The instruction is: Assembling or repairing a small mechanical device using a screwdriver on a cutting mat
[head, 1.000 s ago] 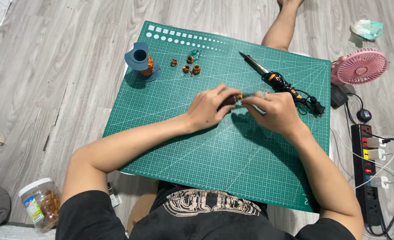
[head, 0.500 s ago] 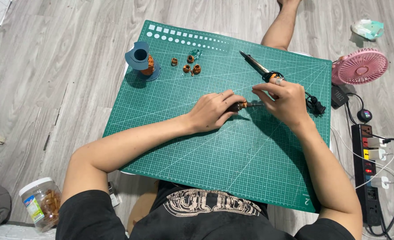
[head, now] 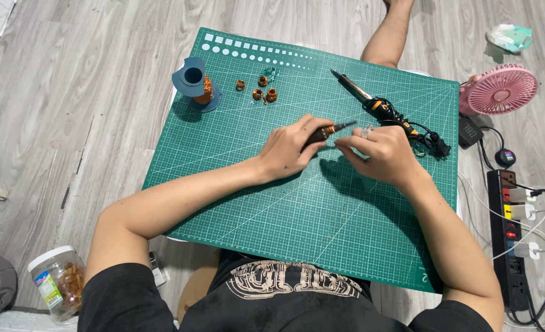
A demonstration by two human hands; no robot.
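Both hands have drifted back toward mat centre, away from the soldering iron (head: pixel 383 110).
Left hand (head: pixel 291 150) pinches a small copper-wound coil (head: pixel 326 131) (light, fragile windings; best held by its body) over the green cutting mat (head: pixel 235 184); right hand (head: pixel 380 154) closes narrowly on its wire end.

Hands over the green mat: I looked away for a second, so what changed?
The right hand moved up toward the soldering iron, then came back to the left hand, which still holds a small dark tool. Coils, spool and fan stayed put.
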